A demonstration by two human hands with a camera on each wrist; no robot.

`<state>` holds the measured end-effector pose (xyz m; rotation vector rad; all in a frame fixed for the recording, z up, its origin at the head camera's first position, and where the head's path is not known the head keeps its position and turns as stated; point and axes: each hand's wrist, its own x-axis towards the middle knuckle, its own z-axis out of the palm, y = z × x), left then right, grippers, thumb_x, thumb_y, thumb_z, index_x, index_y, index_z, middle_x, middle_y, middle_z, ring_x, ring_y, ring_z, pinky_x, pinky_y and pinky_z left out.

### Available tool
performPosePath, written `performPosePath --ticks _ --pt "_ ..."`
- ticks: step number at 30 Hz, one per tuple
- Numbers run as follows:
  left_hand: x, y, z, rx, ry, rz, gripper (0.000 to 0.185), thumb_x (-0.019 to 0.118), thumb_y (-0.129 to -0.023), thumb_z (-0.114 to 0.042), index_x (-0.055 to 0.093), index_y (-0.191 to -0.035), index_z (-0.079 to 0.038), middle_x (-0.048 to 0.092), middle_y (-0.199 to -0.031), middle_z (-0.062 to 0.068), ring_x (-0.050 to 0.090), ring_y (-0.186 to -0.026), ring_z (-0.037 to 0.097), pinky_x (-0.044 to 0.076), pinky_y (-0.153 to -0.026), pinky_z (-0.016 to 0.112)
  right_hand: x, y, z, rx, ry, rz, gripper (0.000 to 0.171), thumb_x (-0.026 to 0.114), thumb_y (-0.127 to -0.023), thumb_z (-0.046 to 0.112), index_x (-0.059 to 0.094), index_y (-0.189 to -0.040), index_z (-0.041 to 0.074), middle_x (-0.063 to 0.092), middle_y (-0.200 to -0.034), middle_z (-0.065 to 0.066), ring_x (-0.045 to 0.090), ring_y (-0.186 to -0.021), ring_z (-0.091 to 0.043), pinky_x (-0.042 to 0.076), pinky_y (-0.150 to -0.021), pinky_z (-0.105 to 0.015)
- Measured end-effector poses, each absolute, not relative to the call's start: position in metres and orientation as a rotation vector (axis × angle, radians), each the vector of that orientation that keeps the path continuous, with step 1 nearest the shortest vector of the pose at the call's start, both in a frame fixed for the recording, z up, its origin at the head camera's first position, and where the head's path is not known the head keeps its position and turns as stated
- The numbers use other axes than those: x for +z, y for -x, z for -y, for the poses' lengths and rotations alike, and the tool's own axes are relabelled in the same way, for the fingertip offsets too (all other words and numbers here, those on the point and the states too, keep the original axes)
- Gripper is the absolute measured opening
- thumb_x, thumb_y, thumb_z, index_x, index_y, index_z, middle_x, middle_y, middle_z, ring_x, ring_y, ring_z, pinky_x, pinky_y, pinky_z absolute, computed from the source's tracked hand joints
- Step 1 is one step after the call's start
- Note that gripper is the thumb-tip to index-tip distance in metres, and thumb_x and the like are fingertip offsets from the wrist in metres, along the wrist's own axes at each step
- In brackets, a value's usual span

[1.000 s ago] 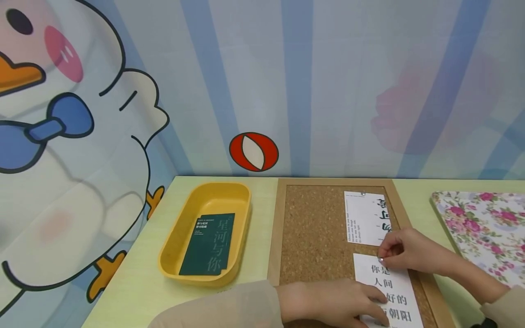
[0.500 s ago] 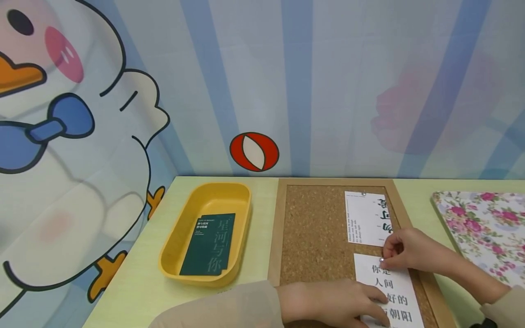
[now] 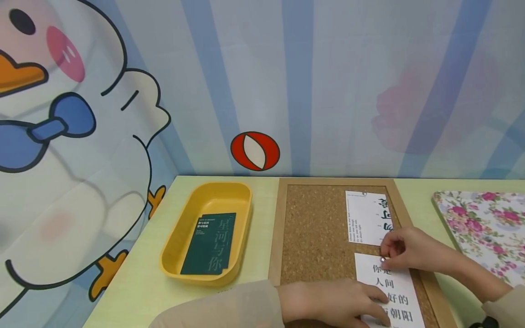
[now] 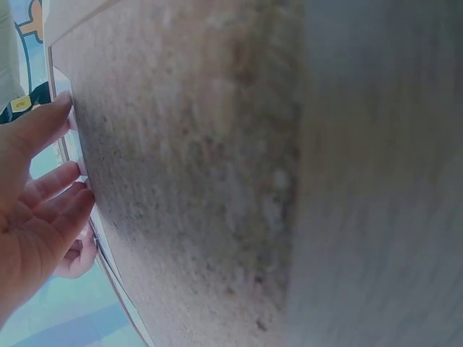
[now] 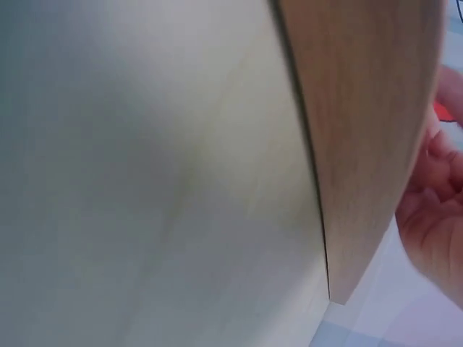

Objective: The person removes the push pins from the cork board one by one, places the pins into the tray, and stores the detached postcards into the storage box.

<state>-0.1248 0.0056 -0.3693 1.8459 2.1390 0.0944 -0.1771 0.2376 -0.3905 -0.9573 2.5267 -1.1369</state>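
A white card with large black Chinese characters lies upright on the corkboard, along its right side. At the card's top edge, my right hand has thumb and forefinger at a small shiny pushpin, pinching it. My left hand rests on the card's left part, fingers spread and fairly straight. Above it another white card, its characters turned sideways, hangs from a pushpin at its top. In the left wrist view the left hand reaches along the cork; its fingertips meet the card.
A yellow tray holding dark green cards stands left of the board. To the right lies a flower-patterned board. A light wooden frame edges the cork, and a cartoon backdrop rises behind the table.
The right hand's forefinger and thumb shift slightly at the pushpin. The left hand stays in place on the card, and both cards keep their positions.
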Motion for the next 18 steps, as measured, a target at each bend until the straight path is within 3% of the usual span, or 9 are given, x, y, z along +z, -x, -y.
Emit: performPosePath --ticks 4,12,18 --pt "-0.3696 0.1253 -0.0058 0.100 -1.845 -2.135 0.037 0.062 -0.091 -0.023 0.059 -0.127 -0.018 0.047 -0.136 0.002 0.040 -0.122 0.000 0.025 -0.096 0.006 -0.3901 0.1768 -0.2348 -1.106 0.877 -2.556 0.018 0.076 -0.077 0.022 0.061 -0.071 0.013 0.048 -0.059 0.012 0.042 -0.053 0.001 0.036 -0.045 -0.020" --pt "-0.3700 0.1245 -0.0065 0.046 -1.872 -2.162 0.037 0.063 -0.090 -0.025 0.059 -0.126 -0.020 0.047 -0.135 0.001 0.041 -0.122 0.000 0.025 -0.096 0.006 -0.3909 0.1779 -0.2353 -1.138 1.025 -2.492 0.009 0.071 -0.081 0.011 0.065 -0.076 0.015 0.053 -0.063 0.014 0.045 -0.055 0.002 0.040 -0.045 -0.020" --pt "-0.3703 0.1241 -0.0062 0.039 -1.867 -2.169 0.037 0.063 -0.090 -0.025 0.059 -0.126 -0.021 0.047 -0.135 0.001 0.041 -0.121 0.000 0.026 -0.095 0.006 -0.3921 0.1791 -0.2360 -1.154 1.133 -2.487 0.011 0.071 -0.078 0.004 0.068 -0.080 0.014 0.056 -0.067 0.014 0.048 -0.059 0.002 0.044 -0.048 -0.021"
